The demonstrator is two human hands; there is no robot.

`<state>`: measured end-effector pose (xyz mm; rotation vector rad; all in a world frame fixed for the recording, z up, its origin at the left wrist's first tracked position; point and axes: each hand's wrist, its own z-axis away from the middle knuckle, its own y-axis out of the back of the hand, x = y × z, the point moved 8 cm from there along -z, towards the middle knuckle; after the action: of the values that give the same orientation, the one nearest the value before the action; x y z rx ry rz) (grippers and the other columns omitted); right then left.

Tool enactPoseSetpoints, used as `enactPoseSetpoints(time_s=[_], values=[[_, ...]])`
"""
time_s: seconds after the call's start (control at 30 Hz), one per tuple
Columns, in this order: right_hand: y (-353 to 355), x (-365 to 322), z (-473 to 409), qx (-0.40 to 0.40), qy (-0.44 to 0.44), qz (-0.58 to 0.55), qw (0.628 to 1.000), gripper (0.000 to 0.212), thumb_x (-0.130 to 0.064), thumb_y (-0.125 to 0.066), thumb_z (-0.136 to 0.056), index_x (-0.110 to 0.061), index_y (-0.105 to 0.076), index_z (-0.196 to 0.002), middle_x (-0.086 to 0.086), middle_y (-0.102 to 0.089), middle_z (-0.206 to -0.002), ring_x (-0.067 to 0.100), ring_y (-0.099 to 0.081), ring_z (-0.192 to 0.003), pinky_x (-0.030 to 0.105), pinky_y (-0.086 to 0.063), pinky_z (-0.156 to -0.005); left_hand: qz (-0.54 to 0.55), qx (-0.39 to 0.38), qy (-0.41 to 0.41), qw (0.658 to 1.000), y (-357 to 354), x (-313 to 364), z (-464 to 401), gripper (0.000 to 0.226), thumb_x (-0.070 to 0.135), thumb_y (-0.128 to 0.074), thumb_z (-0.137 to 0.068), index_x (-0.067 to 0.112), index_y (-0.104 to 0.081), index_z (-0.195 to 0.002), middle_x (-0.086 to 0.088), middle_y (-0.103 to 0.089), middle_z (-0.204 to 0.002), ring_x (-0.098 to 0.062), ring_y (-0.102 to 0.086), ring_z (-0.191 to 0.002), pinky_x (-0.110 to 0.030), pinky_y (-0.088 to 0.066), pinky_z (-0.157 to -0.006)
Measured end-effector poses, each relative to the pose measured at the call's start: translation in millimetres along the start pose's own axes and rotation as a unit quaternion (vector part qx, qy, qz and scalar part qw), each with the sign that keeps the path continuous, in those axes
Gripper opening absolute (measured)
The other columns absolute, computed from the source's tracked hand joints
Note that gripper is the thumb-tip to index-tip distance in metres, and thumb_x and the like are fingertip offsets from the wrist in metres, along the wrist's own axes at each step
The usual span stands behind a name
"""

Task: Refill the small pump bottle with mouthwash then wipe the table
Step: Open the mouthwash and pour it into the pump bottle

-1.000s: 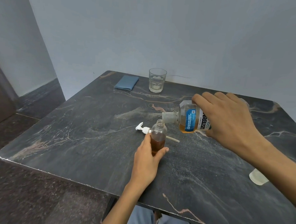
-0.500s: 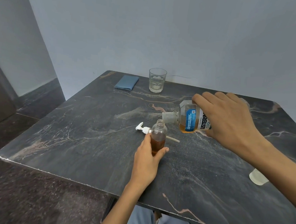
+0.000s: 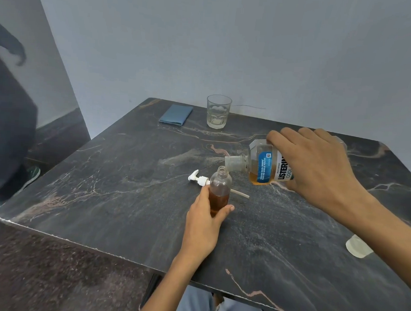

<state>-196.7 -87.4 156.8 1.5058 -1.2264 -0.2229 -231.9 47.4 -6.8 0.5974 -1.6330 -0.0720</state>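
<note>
near-left table (image 3: 96, 196) bare | far edge: glass (image 3: 218, 111), cloth (image 3: 176, 115)

A plain room in a home, it is looking like. A dark marble counter (image 3: 126, 174) is sitting against bare grey walls (image 3: 206, 47), carrying a drinking glass (image 3: 218, 111) and a folded blue cloth (image 3: 176, 115).

We see amber mouthwash in the clear small pump bottle (image 3: 219, 192) — dark veined desk (image 3: 129, 198), blue cloth (image 3: 176, 114), white pump head (image 3: 198, 179).

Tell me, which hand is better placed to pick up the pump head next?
Left, probably. The left hand holds the small bottle right beside the pump head; the right hand holds the tilted mouthwash bottle.
</note>
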Motion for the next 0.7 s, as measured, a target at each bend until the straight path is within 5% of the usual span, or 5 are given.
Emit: enactPoseSetpoints(time_s=[0.7], values=[[-0.7,1.3,-0.3,-0.005,-0.005,0.008,1.000,0.075,-0.027,-0.089,-0.051,-0.022,-0.046,-0.112,0.000,-0.058,-0.092,0.020,-0.051,-0.075,0.030,-0.038,-0.066,0.004,0.004,-0.012,1.000,-0.2,-0.2,0.3,0.047,0.035,-0.066,-0.083,0.024,-0.045,-0.124,0.009,-0.059,-0.115,-0.007,-0.055,-0.103,-0.029,-0.047,-0.091]])
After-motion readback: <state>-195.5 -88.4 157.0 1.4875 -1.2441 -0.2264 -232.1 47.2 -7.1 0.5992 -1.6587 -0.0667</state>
